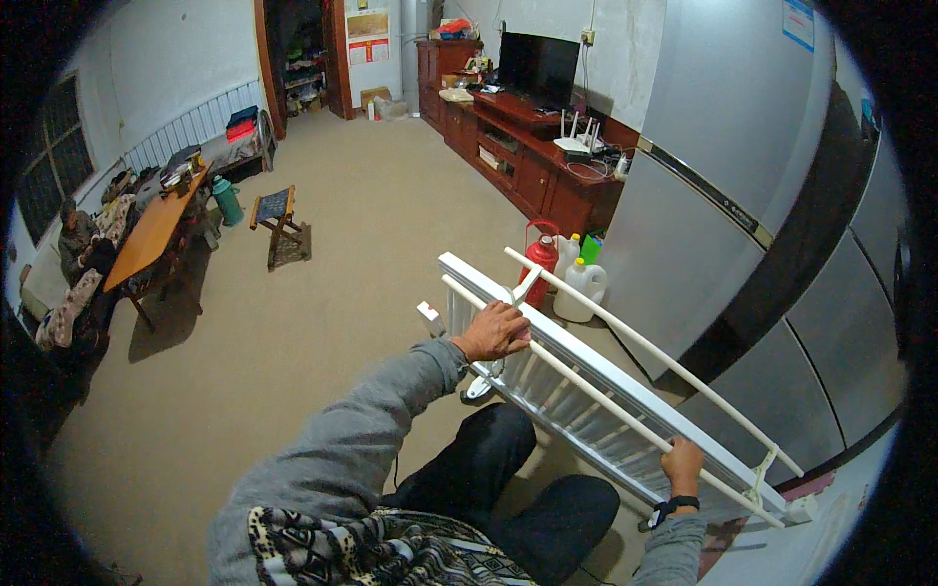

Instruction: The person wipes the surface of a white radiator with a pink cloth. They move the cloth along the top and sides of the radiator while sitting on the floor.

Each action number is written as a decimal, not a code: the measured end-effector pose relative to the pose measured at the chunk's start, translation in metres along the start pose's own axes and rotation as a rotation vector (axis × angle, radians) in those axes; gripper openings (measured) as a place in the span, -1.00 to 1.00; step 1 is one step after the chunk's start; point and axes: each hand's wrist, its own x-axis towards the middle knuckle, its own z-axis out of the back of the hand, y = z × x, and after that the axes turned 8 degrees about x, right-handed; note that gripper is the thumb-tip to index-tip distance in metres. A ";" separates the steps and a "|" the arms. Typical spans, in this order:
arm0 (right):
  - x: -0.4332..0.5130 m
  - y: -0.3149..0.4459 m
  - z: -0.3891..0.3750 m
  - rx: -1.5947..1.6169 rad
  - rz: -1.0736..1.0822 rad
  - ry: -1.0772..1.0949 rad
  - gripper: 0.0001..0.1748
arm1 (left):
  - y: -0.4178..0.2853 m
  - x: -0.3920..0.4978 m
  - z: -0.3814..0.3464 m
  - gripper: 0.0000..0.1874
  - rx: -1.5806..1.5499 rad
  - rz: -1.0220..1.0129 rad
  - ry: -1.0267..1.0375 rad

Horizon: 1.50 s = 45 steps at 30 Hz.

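Observation:
A long white finned radiator heater (586,366) stands on the floor in front of me, with white rails along both sides of its top. My left hand (495,333) is closed on the near rail (608,403), towards its far left end, by a white bracket (526,284). Farther right on the same rail, my right hand (681,461) holds on near the right-hand bracket. A dark band is on my right wrist. The far rail (652,351) runs parallel, untouched. Parts of the heater's lower side are hidden by my knees.
Behind the heater stand a red thermos flask (541,260), plastic jugs (580,291) and a grey refrigerator (703,168). A folding stool (274,209), a green thermos (227,201) and a wooden table (154,234) are farther left. A person (77,234) sits behind the table.

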 end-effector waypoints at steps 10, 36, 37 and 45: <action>-0.002 0.001 0.004 0.003 -0.002 0.005 -0.76 | -0.016 0.001 -0.013 -0.66 0.061 0.156 -0.079; 0.000 -0.002 0.000 -0.007 -0.030 0.065 -0.65 | -0.028 0.002 -0.018 -0.74 0.077 0.190 -0.185; 0.001 -0.003 -0.001 -0.007 -0.032 0.071 -0.64 | -0.028 0.002 -0.017 -0.74 0.079 0.193 -0.183; 0.000 -0.003 -0.001 -0.027 -0.028 0.067 -0.63 | -0.034 0.001 -0.017 -0.75 0.097 0.244 -0.118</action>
